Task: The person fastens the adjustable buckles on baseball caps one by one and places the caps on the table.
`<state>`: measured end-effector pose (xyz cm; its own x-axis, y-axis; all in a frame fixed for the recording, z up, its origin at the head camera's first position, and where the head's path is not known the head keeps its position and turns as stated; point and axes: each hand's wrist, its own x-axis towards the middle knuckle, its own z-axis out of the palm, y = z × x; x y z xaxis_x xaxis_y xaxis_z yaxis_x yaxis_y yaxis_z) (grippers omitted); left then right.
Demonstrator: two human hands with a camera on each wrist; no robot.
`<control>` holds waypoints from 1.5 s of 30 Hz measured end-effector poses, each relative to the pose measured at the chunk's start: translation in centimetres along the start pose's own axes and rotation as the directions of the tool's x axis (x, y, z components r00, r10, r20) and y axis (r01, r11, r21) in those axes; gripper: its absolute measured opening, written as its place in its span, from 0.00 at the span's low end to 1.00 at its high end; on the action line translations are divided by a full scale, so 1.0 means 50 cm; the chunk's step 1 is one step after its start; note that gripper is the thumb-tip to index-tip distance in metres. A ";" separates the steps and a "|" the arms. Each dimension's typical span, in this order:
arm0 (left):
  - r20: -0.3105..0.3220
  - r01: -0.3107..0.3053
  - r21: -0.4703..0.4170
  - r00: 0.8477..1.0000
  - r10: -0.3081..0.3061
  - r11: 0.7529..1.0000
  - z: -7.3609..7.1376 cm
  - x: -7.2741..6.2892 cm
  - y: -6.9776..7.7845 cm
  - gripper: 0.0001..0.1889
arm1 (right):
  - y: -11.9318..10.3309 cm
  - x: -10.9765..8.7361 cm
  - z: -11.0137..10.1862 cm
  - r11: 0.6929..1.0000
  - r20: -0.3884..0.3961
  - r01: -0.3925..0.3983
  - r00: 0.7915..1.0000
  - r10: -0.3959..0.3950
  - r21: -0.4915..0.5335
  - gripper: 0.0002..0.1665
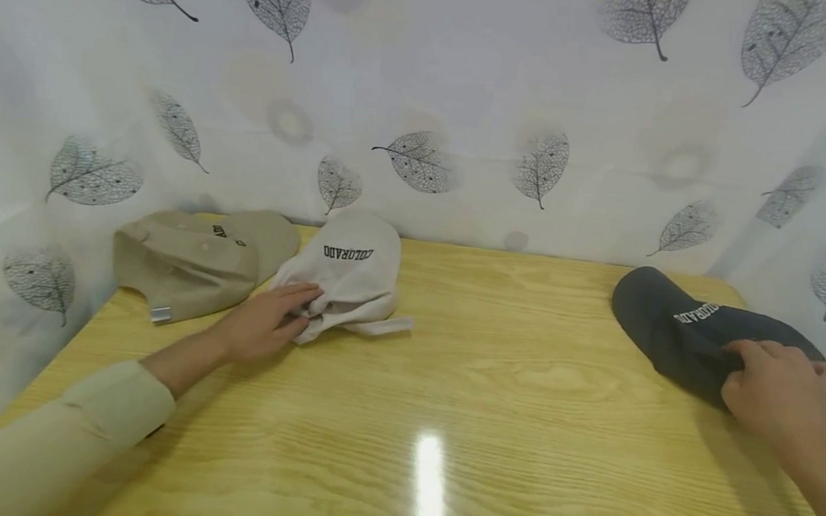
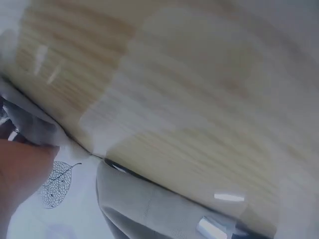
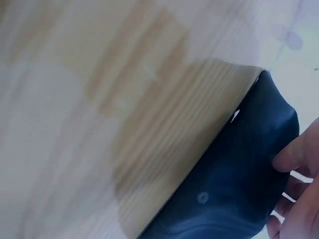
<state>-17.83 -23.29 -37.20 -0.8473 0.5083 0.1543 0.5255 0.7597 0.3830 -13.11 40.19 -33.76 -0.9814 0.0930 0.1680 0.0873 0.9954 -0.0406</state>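
Note:
My left hand pinches the rear left edge of an off-white baseball cap lettered COLORADO, whose loose strap trails to the right on the table. In the left wrist view the thumb lies against the fabric. At the right, my right hand grips the crown of a dark navy cap with white COLORADO lettering, its brim pointing to the back left. The right wrist view shows the thumb on the dark cloth, other fingers behind. Left of the off-white cap lies a khaki cap.
The caps lie on a wood-grain table with a bright light reflection near its front. A pale curtain printed with grey leaves hangs behind the table and along both sides. The khaki cap's metal buckle faces forward.

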 end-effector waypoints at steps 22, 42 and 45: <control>-0.439 -0.146 -0.167 0.896 0.059 0.975 0.036 0.061 0.129 0.28 | -0.278 -0.015 0.020 0.836 -0.240 0.511 0.853 -0.464 0.201 0.14; -0.445 -0.374 -0.286 0.867 0.223 0.882 0.103 0.114 0.267 0.23 | -0.506 -0.006 0.031 0.639 -0.332 0.694 0.720 -0.609 0.333 0.10; -0.441 -0.361 -0.287 0.872 0.212 0.887 0.110 0.118 0.280 0.21 | -0.522 -0.008 0.032 0.611 -0.369 0.719 0.695 -0.617 0.332 0.08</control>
<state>-15.05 -7.42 -35.91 -0.6612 0.4257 0.6177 0.7502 0.3744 0.5451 -15.28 14.11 -34.32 -0.6726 -0.5407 0.5052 -0.7091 0.6662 -0.2311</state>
